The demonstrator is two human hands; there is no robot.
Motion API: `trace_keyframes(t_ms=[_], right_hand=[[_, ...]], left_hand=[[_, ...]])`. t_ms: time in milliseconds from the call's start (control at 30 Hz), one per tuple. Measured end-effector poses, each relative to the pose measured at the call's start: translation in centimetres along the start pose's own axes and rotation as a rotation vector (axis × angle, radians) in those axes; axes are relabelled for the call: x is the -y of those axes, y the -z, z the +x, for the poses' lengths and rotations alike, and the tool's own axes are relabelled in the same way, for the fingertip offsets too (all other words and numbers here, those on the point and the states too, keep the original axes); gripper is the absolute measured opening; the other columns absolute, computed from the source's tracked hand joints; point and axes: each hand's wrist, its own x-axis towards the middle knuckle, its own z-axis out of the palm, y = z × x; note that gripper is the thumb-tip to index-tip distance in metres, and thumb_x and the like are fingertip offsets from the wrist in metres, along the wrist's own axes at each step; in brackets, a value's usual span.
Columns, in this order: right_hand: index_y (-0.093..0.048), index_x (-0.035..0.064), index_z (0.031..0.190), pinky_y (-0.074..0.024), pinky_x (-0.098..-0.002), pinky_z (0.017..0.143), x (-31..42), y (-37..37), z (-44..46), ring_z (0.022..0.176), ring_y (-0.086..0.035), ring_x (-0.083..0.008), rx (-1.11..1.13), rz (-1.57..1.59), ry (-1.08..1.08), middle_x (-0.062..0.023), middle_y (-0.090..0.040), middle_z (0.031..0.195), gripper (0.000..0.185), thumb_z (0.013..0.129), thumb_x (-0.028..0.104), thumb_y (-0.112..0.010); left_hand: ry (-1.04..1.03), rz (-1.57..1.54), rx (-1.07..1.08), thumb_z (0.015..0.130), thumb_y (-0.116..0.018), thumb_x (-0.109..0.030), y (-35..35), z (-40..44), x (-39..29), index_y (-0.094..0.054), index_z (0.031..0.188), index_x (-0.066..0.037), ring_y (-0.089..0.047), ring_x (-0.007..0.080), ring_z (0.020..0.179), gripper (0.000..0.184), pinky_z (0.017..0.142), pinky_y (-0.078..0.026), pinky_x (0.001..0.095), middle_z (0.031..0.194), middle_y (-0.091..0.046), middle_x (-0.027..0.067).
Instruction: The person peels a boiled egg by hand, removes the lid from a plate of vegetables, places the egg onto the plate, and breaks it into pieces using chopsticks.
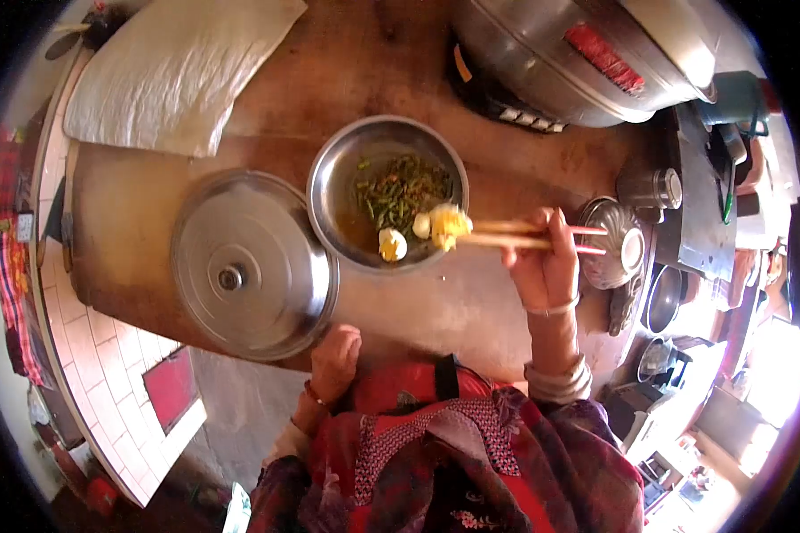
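Note:
A steel bowl (324, 191) holds chopped green vegetables (400, 191) in liquid. In its lower part lies a piece of boiled egg (392, 244) with yolk showing. My right hand (547, 264) is closed around wooden chopsticks (511, 234) with pink ends. Their tips hold crumbly egg (449, 226) over the bowl's right rim. My left hand (336, 354) rests at the table's front edge, fingers curled together, just below the round metal lid (276, 231); whether it holds anything is hidden. The lid lies flat, touching or overlapping the bowl's left side.
A large steel pot (560, 53) stands on a black appliance at the back right. A pale sheet (169, 80) covers the back left of the wooden table (124, 240). Glass bowls (612, 244) and a metal cup (644, 188) are at the right.

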Motion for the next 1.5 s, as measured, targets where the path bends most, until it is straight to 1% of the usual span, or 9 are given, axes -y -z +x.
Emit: trace_keyframes(t_ms=[133, 267, 433, 667, 733, 867, 1000, 1333, 1500], right_hand=[[-0.047, 0.0028, 0.091, -0.0527, -0.0369, 0.042, 1.3, -6.3, -3.3, 0.055, -0.06, -0.035, 0.14, 0.1, 0.008, -0.0242, -0.055, 0.076, 0.035, 0.095, 0.038, -0.044], [-0.054, 0.0002, 0.076, -0.0557, -0.0391, 0.05, 2.4, -9.2, -5.3, 0.058, -0.063, -0.036, 0.585, 0.128, -0.039, -0.0286, -0.057, 0.075, 0.037, 0.09, 0.034, -0.052], [-0.057, -0.0001, 0.08, -0.0554, -0.0399, 0.058, 1.7, -11.5, -6.1, 0.064, -0.063, -0.0344, 0.735, 0.301, -0.2, -0.0311, -0.057, 0.083, 0.033, 0.087, 0.032, -0.054], [-0.054, 0.0053, 0.081, -0.0513, -0.034, 0.044, 0.9, -9.1, -4.9, 0.048, -0.058, -0.0259, 0.699, 0.313, -0.134, -0.0279, -0.058, 0.08, 0.034, 0.093, 0.036, -0.046], [-0.051, 0.0055, 0.081, -0.0554, -0.0363, 0.049, 0.9, -7.2, -5.4, 0.053, -0.061, -0.0266, 0.25, 0.184, 0.051, -0.0232, -0.059, 0.078, 0.033, 0.093, 0.036, -0.046], [-0.049, 0.0015, 0.091, -0.0583, -0.0382, 0.054, -0.3, -3.1, -2.0, 0.067, -0.064, -0.0313, -0.237, -0.464, 0.173, -0.0146, -0.056, 0.079, 0.017, 0.091, 0.018, -0.049], [-0.054, -0.0057, 0.092, -0.0585, -0.038, 0.067, -3.7, 1.5, -1.2, 0.078, -0.065, -0.0271, -0.188, -0.77, 0.26, -0.0142, -0.06, 0.089, 0.014, 0.088, 0.008, -0.053], [-0.059, -0.0011, 0.089, -0.0497, -0.029, 0.063, -8.8, 2.4, -1.4, 0.072, -0.061, -0.0194, -0.019, -1.344, 0.544, -0.0136, -0.06, 0.092, 0.008, 0.083, 0.004, -0.06], [-0.057, -0.0013, 0.092, -0.0522, -0.0298, 0.065, -9.2, 2.9, -1.4, 0.077, -0.062, -0.0209, -0.114, -1.114, 0.428, -0.0145, -0.06, 0.093, 0.012, 0.085, 0.008, -0.059]], left_hand=[[-0.078, 0.12, 0.006, 0.085, -0.053, -0.006, -0.9, -0.1, 0.7, -0.056, 0.091, -0.002, -0.059, 0.0297, 0.085, 0.008, 0.07, -0.05, 0.0374, 0.092, -0.059, 0.0128], [-0.052, 0.055, 0.025, 0.084, -0.055, -0.005, -0.9, 1.3, 0.4, -0.056, 0.092, -0.002, -0.059, 0.0301, 0.085, 0.009, 0.071, -0.05, 0.0377, 0.093, -0.059, 0.0131], [-0.117, 0.032, -0.031, 0.081, -0.057, -0.001, -1.7, 2.4, 0.3, -0.058, 0.094, -0.001, -0.06, 0.0311, 0.084, 0.014, 0.071, -0.05, 0.0381, 0.096, -0.06, 0.0147], [-0.237, 0.096, -0.052, 0.08, -0.06, -0.005, -2.8, 5.5, 0.2, -0.058, 0.1, -0.001, -0.059, 0.0325, 0.083, 0.021, 0.068, -0.048, 0.0416, 0.1, -0.059, 0.0147], [-0.321, 0.155, -0.079, 0.079, -0.061, -0.009, -3.4, 6.0, 0.3, -0.056, 0.102, -0.002, -0.056, 0.0302, 0.082, 0.025, 0.067, -0.045, 0.0409, 0.099, -0.057, 0.0125], [-0.268, 0.161, -0.042, 0.078, -0.063, -0.009, -4.6, 6.2, 0.1, -0.055, 0.106, -0.003, -0.055, 0.0309, 0.085, 0.029, 0.072, -0.044, 0.0424, 0.101, -0.055, 0.012], [-0.22, 0.147, -0.015, 0.078, -0.064, -0.009, -5.1, 6.6, 0.4, -0.053, 0.107, -0.004, -0.054, 0.0331, 0.085, 0.031, 0.075, -0.042, 0.0449, 0.101, -0.054, 0.0129], [-0.283, 0.197, -0.103, 0.079, -0.063, -0.012, -5.1, 7.1, 0.2, -0.055, 0.1, -0.005, -0.053, 0.0256, 0.08, 0.024, 0.065, -0.041, 0.0392, 0.098, -0.055, 0.0077], [-0.26, 0.176, -0.055, 0.08, -0.063, -0.009, -5.0, 7.0, 0.4, -0.053, 0.106, -0.006, -0.054, 0.0292, 0.081, 0.028, 0.07, -0.041, 0.0424, 0.1, -0.054, 0.0105]])
